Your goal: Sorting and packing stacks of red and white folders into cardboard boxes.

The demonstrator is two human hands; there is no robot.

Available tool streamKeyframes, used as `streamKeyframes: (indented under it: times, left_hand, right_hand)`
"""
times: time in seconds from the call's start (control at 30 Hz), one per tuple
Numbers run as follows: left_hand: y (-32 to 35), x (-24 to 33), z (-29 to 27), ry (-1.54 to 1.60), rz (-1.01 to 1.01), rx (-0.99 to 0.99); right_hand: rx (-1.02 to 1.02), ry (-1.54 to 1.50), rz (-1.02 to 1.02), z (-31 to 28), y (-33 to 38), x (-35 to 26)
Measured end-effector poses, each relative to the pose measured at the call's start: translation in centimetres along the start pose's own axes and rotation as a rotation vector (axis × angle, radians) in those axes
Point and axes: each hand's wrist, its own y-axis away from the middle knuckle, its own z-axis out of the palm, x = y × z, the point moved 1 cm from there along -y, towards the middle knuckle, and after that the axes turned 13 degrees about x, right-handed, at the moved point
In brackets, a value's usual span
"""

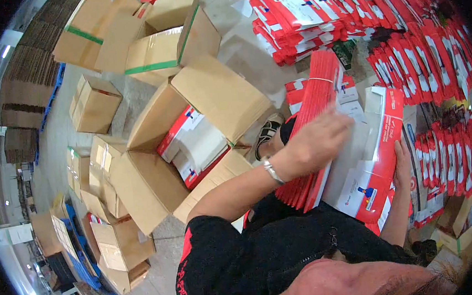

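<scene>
Left hand [316,141] hides red-white box [368,176] top.

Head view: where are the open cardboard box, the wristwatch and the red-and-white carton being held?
open cardboard box [226,95], head view, on its raised flap.
wristwatch [273,172], head view, on its band.
red-and-white carton [369,184], head view, on its front panel.

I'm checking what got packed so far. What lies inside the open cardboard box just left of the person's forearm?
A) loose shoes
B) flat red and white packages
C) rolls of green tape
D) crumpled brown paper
B: the open cardboard box holds stacked flat red and white packages, of the same kind as the red and white carton that the left hand and right hand handle.
</scene>
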Motion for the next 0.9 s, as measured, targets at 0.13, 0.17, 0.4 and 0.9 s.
streamKeyframes:
  times: [0.13, 0.17, 0.4, 0.9]
  left_hand:
    - [0.3, 1.3, 2.1, -0.016, -0.129, -0.45]
    - [0.2, 0.7, 2.7, -0.148, -0.158, -0.4]
    - [0.0, -0.6, 4.6, 0.675, -0.823, -0.447]
    - [-0.2, -1.6, 4.3, 0.762, -1.086, -0.356]
  right_hand:
    - [-0.121, 0.006, -0.082, 5.7, 2.0, -4.2]
    - [-0.175, -0.064, -0.105, 7.2, 1.9, -4.1]
    - [-0.051, 0.124, -0.199, 9.7, 3.4, -6.4]
    - [-0.054, 0.276, -0.273, 9.2, 4.4, -7.0]
